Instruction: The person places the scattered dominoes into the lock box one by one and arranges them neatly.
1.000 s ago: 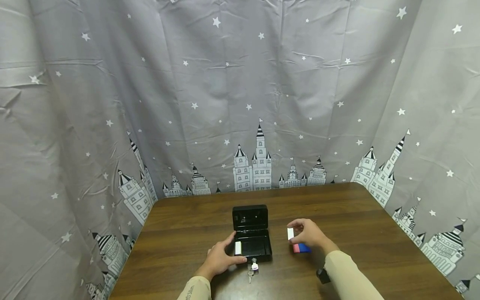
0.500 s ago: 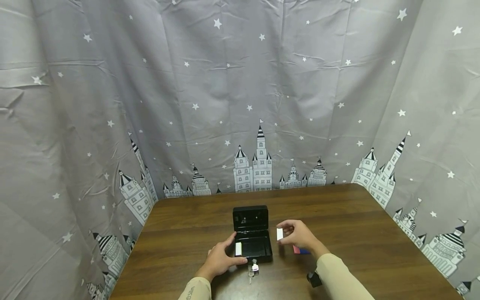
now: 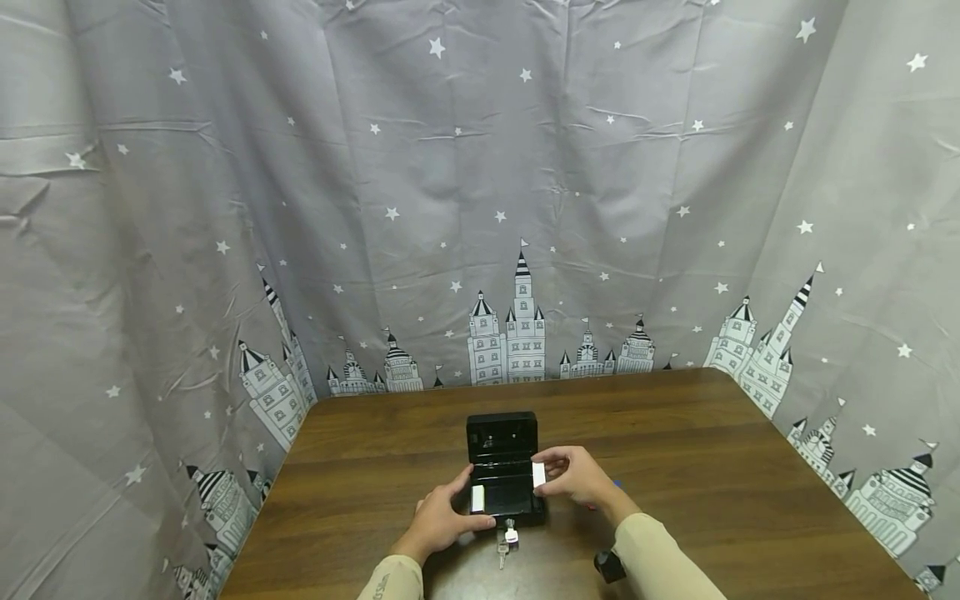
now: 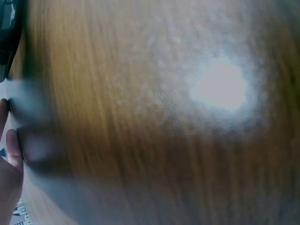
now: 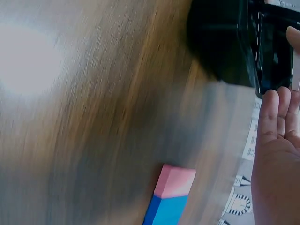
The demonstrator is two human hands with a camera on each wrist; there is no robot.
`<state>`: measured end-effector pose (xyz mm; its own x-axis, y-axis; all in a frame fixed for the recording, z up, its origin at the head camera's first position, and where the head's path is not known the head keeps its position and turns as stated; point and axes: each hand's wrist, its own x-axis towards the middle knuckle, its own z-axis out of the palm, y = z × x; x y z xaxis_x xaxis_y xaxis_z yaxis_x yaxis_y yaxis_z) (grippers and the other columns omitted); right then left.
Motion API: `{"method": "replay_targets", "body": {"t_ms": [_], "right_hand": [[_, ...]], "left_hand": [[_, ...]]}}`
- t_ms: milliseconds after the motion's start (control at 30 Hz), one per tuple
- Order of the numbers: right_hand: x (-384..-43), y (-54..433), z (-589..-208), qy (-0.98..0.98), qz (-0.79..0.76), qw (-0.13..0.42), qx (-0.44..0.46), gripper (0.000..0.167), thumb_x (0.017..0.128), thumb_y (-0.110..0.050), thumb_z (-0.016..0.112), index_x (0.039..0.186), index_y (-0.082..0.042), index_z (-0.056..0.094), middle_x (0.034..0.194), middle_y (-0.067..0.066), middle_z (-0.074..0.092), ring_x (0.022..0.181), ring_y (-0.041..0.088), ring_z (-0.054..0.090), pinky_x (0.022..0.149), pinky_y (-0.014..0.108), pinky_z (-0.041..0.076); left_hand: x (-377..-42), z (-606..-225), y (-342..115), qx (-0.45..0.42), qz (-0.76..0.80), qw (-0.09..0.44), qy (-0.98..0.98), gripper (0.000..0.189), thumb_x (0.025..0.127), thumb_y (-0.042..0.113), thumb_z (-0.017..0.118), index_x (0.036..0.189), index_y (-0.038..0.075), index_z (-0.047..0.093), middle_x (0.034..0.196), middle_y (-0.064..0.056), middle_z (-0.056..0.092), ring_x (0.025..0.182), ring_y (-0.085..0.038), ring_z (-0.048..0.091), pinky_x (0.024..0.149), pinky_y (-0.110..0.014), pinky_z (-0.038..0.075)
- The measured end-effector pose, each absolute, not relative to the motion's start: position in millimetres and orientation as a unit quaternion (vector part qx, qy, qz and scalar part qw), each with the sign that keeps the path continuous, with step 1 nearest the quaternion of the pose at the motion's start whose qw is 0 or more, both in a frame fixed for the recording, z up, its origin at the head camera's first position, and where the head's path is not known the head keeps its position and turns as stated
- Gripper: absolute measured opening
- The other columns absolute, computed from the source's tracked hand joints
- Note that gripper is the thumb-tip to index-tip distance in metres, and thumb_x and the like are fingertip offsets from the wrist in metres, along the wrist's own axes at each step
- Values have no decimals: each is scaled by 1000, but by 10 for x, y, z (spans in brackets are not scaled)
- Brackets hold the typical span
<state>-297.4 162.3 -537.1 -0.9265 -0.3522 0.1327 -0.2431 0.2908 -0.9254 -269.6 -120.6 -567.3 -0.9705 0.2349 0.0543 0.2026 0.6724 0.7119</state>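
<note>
White block (image 3: pixel 538 476), pinched by the right hand (image 3: pixel 576 477), is hanging at the right edge of the black box (image 3: pixel 532 517); the left hand (image 3: pixel 442 517) is gripping its left side. Poor aim could be snagging the block.

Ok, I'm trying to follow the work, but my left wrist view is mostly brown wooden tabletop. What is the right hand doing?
Observer: In the head view, the right hand pinches a small white rectangular block at the right side of a glossy black hinged box.

Operator: Thanks. My view can't show me inside that box. Is anything in it?

Observer: Yes, a second small white rectangular block sits inside, near the left wall.
</note>
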Motion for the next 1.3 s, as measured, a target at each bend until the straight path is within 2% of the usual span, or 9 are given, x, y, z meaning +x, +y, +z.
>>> {"method": "replay_targets", "body": {"t_ms": [200, 367, 500, 933, 1300], "right_hand": [[-2966, 1482, -5391, 813, -547, 60, -191, 48, 72, -3, 88, 116, 6, 71, 100, 8, 69, 93, 25, 64, 82, 35, 54], [-2960, 1374, -5401, 819, -537, 61, -194, 47, 74, -6, 89, 117, 3, 72, 111, 12, 70, 98, 27, 66, 88, 46, 54], [-2952, 1297, -5402, 828, -521, 57, -200, 47, 75, -11, 90, 118, 0, 73, 114, 12, 70, 100, 28, 66, 89, 49, 53], [-2951, 1001, -5414, 863, -449, 49, -227, 43, 75, -11, 90, 113, 1, 75, 109, 13, 68, 99, 33, 68, 85, 47, 55], [-2970, 845, -5447, 878, -424, 52, -216, 41, 73, -9, 90, 110, 4, 75, 105, 17, 74, 97, 34, 71, 84, 47, 56]], "left_hand": [[-2696, -5684, -1202, 117, 383, 26, 916, 100, 72, 50, 88, 153, 13, 45, 143, -21, 55, 128, -45, 51, 101, -68, 28], [-2701, -5679, -1201, 118, 380, 24, 917, 99, 72, 51, 88, 153, 13, 45, 141, -22, 56, 127, -44, 52, 100, -66, 29], [-2699, -5668, -1208, 119, 378, 24, 918, 100, 72, 51, 88, 153, 13, 45, 140, -21, 56, 126, -44, 52, 99, -66, 30], [-2688, -5630, -1224, 131, 381, 15, 915, 99, 73, 50, 88, 153, 11, 45, 141, -18, 57, 126, -41, 54, 94, -63, 32], [-2692, -5655, -1217, 133, 383, 12, 914, 99, 72, 50, 88, 152, 11, 46, 140, -20, 57, 126, -41, 54, 94, -62, 32]]}}
